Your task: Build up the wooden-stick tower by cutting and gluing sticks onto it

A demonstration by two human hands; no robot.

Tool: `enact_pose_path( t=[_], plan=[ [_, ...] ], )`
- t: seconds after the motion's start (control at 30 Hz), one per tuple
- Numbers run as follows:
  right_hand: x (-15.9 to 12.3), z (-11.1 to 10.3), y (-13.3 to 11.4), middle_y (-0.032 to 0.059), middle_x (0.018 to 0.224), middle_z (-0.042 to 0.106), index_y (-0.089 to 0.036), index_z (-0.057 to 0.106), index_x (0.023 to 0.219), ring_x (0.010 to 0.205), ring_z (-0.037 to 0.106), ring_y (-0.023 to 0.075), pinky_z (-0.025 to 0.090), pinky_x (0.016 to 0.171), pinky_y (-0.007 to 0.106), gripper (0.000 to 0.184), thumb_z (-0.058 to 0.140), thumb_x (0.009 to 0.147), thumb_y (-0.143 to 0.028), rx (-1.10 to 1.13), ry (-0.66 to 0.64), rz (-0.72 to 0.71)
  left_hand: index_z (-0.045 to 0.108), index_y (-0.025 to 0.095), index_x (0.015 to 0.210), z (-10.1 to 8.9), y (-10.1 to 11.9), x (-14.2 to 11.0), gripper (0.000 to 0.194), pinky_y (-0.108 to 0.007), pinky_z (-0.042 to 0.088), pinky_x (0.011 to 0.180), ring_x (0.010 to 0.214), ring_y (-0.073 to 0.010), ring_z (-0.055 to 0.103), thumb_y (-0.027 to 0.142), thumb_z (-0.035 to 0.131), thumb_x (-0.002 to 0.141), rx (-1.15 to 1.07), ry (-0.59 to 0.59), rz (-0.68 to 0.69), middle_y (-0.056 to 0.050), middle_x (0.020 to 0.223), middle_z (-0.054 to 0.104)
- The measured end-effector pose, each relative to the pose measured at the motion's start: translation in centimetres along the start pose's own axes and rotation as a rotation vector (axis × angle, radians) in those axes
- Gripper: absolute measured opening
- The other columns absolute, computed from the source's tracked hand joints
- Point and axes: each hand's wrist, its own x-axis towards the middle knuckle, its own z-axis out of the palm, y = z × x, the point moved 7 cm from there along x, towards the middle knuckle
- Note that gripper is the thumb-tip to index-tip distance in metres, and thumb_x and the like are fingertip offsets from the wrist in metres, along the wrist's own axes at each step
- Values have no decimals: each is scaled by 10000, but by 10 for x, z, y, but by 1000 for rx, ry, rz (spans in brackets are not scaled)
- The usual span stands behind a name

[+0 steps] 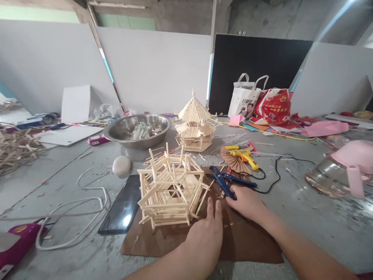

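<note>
A half-built hexagonal frame of wooden sticks stands on a brown board in front of me. My left hand lies flat on the board just right of the frame, fingers stretched out and holding nothing. My right hand rests on the board with its fingers curled at the handle ends of blue-handled cutters, which lie on the board; whether the fingers grip them is unclear. A finished stick pagoda stands farther back.
A yellow glue gun with a black cord lies right of the pagoda. A steel bowl, a white ball, a dark phone, white cable, bags and coloured paper lie around. A glass jug with a pink lid sits at right.
</note>
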Motion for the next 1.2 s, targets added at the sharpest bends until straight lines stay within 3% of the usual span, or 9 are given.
enact_pose_path(
  t=[0.07, 0.2, 0.33, 0.5, 0.8, 0.93, 1.07, 1.2],
  plan=[
    [0, -3, 6, 55, 702, 659, -204, 557, 726, 680, 617, 216, 304, 527, 258, 215, 411, 764, -357, -1, 63, 16, 268, 108, 1333, -4, -1, 7, 599, -290, 542, 504, 652, -200, 656, 25, 345, 745, 49, 38, -97, -239, 1364, 221],
    [1, -11, 17, 53, 722, 663, -199, 546, 725, 690, 615, 209, 295, 527, 250, 204, 411, 767, -346, 29, 124, 64, 306, 102, 1319, -8, 3, 21, 558, -314, 531, 442, 599, -210, 649, 29, 300, 766, 65, 108, -214, -243, 1334, 270],
    [2, -13, 22, 47, 713, 663, -204, 554, 733, 700, 616, 213, 285, 520, 251, 202, 416, 765, -348, 19, 111, 96, 309, 122, 1318, -5, 8, 27, 571, -319, 533, 454, 597, -212, 650, 31, 340, 755, 46, 88, -206, -251, 1324, 280],
    [2, -4, 18, 69, 728, 668, -199, 583, 761, 712, 621, 228, 294, 524, 259, 227, 429, 759, -367, -41, 57, 73, 290, 134, 1325, -2, -1, 28, 559, -330, 539, 497, 651, -227, 655, 67, 373, 776, 7, 71, -260, -260, 1331, 268],
    [2, 4, 13, 69, 734, 669, -201, 584, 773, 711, 621, 217, 325, 543, 252, 223, 427, 762, -358, -29, 39, 70, 332, 84, 1303, -4, -14, 43, 598, -408, 531, 586, 762, -305, 639, 334, 491, 783, -41, 52, -260, -282, 1326, 276],
    [0, 4, 11, 70, 723, 674, -205, 585, 766, 705, 629, 224, 323, 525, 255, 265, 390, 795, -381, -47, 37, 64, 352, 58, 1287, -5, -15, 48, 491, -389, 535, 556, 739, -288, 645, 169, 408, 812, 12, 62, -238, -301, 1294, 328],
    [3, -14, 12, 67, 762, 681, -207, 600, 765, 729, 633, 207, 353, 551, 255, 405, 266, 867, -411, -95, 96, 9, 419, 39, 1239, -8, -11, 44, 453, -328, 538, 509, 695, -245, 652, 42, 340, 794, 80, 116, -170, -300, 1237, 415],
    [29, -39, 5, 46, 979, 658, -237, 580, 1007, 894, 602, 182, 393, 669, 251, 363, 250, 890, -335, -242, 115, -171, 451, 49, 1217, -5, -8, 40, 436, -300, 533, 483, 654, -223, 652, 53, 372, 788, 119, 111, -95, -305, 1233, 415]
  ],
)
